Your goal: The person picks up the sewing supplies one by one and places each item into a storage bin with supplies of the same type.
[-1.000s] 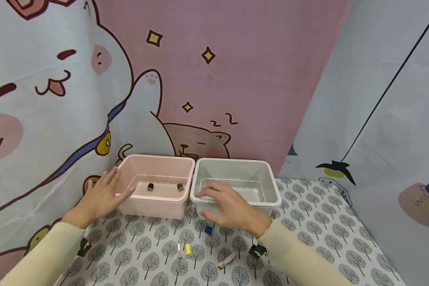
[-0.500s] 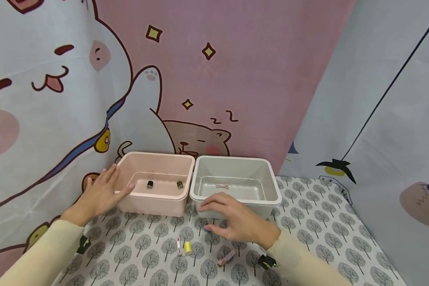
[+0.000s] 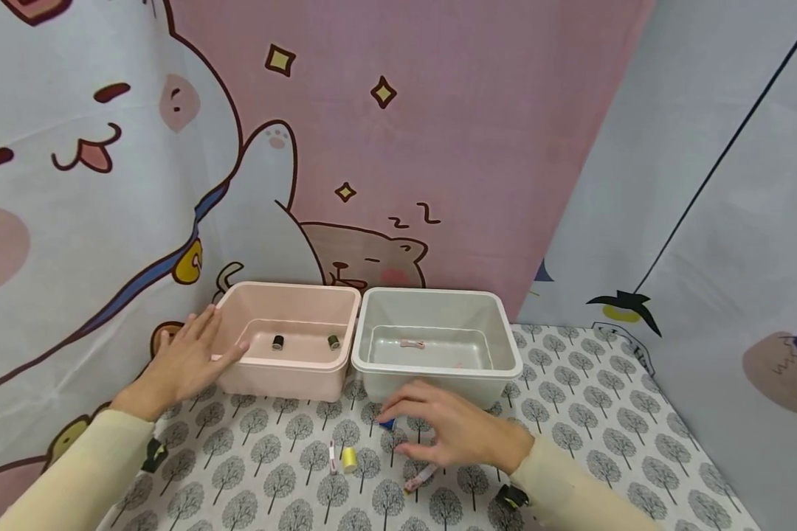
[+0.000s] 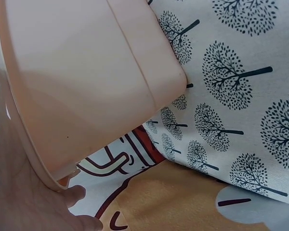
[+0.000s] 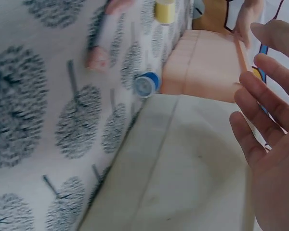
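Note:
My left hand [image 3: 176, 369] rests with fingers extended on the left rim of the pink bin [image 3: 279, 383]. In the left wrist view its fingertips touch the rim's corner. My right hand [image 3: 448, 428] hovers above the cloth in front of the grey bin [image 3: 465, 387], its fingers loosely bent and nothing between them. Just past its fingertips lies a blue thread spool [image 3: 388, 424], partly hidden by the hand; the right wrist view shows the spool [image 5: 148, 85] whole. Below the hand is a small pink strip with a dark middle [image 3: 420, 479].
A yellow spool [image 3: 350, 459] and a thin pink-and-white strip [image 3: 333, 457] lie on the tree-print cloth. Two dark spools [image 3: 277, 342] sit inside the pink bin. Another pink strip [image 3: 412, 344] lies in the grey bin. Printed fabric hangs behind both bins.
My right hand has drawn back from over the grey bin and come down toward the blue spool. The pink strip inside that bin is now visible. The left hand stays on the rim.

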Available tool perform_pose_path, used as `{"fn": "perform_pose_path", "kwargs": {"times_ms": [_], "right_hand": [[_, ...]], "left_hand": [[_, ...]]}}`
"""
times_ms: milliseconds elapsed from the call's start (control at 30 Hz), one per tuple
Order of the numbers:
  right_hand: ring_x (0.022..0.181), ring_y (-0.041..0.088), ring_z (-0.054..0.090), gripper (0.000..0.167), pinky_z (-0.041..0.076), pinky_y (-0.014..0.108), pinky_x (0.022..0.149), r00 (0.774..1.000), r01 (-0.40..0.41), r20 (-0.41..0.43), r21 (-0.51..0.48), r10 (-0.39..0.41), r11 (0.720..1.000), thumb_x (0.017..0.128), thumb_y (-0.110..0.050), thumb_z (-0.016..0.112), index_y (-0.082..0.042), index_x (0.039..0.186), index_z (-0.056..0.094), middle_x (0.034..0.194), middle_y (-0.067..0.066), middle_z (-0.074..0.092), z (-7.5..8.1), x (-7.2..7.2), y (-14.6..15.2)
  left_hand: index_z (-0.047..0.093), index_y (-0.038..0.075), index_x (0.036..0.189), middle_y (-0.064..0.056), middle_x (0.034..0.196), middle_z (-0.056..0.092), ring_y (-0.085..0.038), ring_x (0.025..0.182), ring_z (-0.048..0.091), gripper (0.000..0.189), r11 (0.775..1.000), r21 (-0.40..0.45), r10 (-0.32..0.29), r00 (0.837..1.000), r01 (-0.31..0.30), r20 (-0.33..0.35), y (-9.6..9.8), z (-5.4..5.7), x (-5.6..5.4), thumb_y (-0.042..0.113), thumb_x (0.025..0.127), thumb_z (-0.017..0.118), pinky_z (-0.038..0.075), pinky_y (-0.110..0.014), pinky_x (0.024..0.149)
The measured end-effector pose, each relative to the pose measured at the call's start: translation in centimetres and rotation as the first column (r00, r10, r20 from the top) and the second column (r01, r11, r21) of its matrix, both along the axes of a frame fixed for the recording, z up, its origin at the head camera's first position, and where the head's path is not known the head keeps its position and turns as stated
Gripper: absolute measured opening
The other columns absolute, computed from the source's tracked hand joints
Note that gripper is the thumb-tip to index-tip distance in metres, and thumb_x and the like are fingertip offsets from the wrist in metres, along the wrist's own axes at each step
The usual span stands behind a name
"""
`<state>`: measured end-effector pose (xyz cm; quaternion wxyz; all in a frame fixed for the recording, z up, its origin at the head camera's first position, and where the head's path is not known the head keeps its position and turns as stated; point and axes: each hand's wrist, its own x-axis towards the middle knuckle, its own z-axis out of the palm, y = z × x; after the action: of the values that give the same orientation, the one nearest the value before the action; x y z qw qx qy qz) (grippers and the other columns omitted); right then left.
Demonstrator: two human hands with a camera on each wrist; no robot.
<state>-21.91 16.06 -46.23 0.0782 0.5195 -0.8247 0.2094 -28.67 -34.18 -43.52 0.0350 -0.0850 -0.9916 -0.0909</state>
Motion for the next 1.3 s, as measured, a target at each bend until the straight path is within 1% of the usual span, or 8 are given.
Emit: {"fn": "perform_pose_path", "kwargs": {"times_ms": [100, 267, 467, 600, 733, 967, 1167, 1300], "right_hand": [[0.146, 0.012, 0.068, 0.049, 0.059, 0.040, 0.126, 1.000, 0.004, 0.009, 0.036, -0.005, 0.999, 0.105, -0.040, 0.089, -0.027, 0.150, 0.075, 0.155, -0.006, 0.073, -0.7, 0.1, 0.6], [0.145, 0.013, 0.069, 0.046, 0.060, 0.043, 0.126, 0.998, 0.012, 0.059, 0.071, -0.016, 0.997, 0.109, -0.042, 0.083, -0.029, 0.152, 0.074, 0.157, -0.006, 0.072, -1.6, 0.2, 1.4], [0.145, 0.013, 0.070, 0.048, 0.061, 0.045, 0.125, 0.994, 0.018, 0.105, 0.096, -0.028, 0.995, 0.106, -0.038, 0.087, -0.029, 0.151, 0.074, 0.156, -0.006, 0.072, -2.5, 0.4, 2.2], [0.144, 0.014, 0.071, 0.050, 0.062, 0.047, 0.123, 0.986, 0.041, 0.154, 0.134, -0.061, 0.990, 0.105, -0.040, 0.088, -0.031, 0.152, 0.074, 0.156, -0.007, 0.072, -3.0, 0.6, 2.7], [0.140, 0.011, 0.071, 0.049, 0.063, 0.044, 0.121, 0.975, 0.060, 0.203, 0.162, -0.093, 0.985, 0.106, -0.044, 0.087, -0.033, 0.152, 0.074, 0.153, -0.014, 0.070, -3.5, 0.6, 3.1], [0.130, 0.003, 0.071, 0.053, 0.065, 0.039, 0.116, 0.956, 0.053, 0.274, 0.174, -0.100, 0.983, 0.101, -0.047, 0.091, -0.036, 0.150, 0.076, 0.143, -0.019, 0.070, -4.3, 0.7, 3.5], [0.130, 0.001, 0.068, 0.053, 0.063, 0.041, 0.117, 0.944, 0.054, 0.308, 0.198, -0.114, 0.979, 0.099, -0.050, 0.093, -0.040, 0.148, 0.077, 0.141, -0.024, 0.069, -5.1, 0.6, 3.6], [0.125, -0.002, 0.067, 0.050, 0.061, 0.037, 0.114, 0.939, 0.032, 0.329, 0.199, -0.097, 0.980, 0.100, -0.052, 0.091, -0.040, 0.147, 0.077, 0.139, -0.023, 0.069, -5.6, 0.5, 3.7]], "left_hand": [[0.014, -0.008, 0.183, -0.035, 0.192, 0.009, -0.071, 0.173, 0.017, 0.108, 1.000, 0.003, 0.000, 1.000, 0.000, -0.002, 0.0, 0.0, 0.0, 0.074, 0.118, 0.040, 0.009, -0.098, 0.130], [0.015, -0.008, 0.183, -0.035, 0.192, 0.010, -0.071, 0.172, 0.018, 0.107, 1.000, -0.002, -0.003, 1.000, 0.003, -0.010, 0.0, -0.1, 0.1, 0.074, 0.118, 0.041, 0.010, -0.098, 0.129], [0.016, -0.006, 0.183, -0.035, 0.192, 0.012, -0.071, 0.172, 0.019, 0.108, 1.000, -0.005, -0.001, 1.000, 0.000, -0.018, 0.1, -0.1, 0.0, 0.076, 0.117, 0.040, 0.012, -0.098, 0.129], [0.016, -0.007, 0.183, -0.036, 0.192, 0.013, -0.071, 0.172, 0.019, 0.109, 1.000, -0.005, -0.001, 1.000, 0.001, -0.020, 0.1, -0.1, -0.1, 0.076, 0.117, 0.040, 0.013, -0.098, 0.129], [0.016, -0.007, 0.183, -0.036, 0.192, 0.013, -0.071, 0.172, 0.019, 0.109, 1.000, -0.007, 0.000, 1.000, 0.000, -0.022, 0.1, 0.0, -0.1, 0.076, 0.117, 0.041, 0.014, -0.098, 0.129], [0.016, -0.007, 0.183, -0.036, 0.192, 0.013, -0.071, 0.172, 0.019, 0.109, 1.000, -0.005, 0.001, 1.000, -0.002, -0.015, 0.1, 0.1, 0.0, 0.076, 0.117, 0.041, 0.014, -0.098, 0.129], [0.017, -0.007, 0.183, -0.036, 0.192, 0.014, -0.071, 0.172, 0.019, 0.108, 1.000, -0.001, 0.000, 1.000, 0.000, -0.020, 0.0, 0.1, 0.2, 0.076, 0.117, 0.041, 0.014, -0.099, 0.129], [0.017, -0.006, 0.184, -0.036, 0.192, 0.014, -0.070, 0.172, 0.019, 0.108, 1.000, 0.002, 0.001, 1.000, -0.001, -0.019, 0.0, 0.1, 0.2, 0.076, 0.117, 0.041, 0.013, -0.099, 0.129]]}}
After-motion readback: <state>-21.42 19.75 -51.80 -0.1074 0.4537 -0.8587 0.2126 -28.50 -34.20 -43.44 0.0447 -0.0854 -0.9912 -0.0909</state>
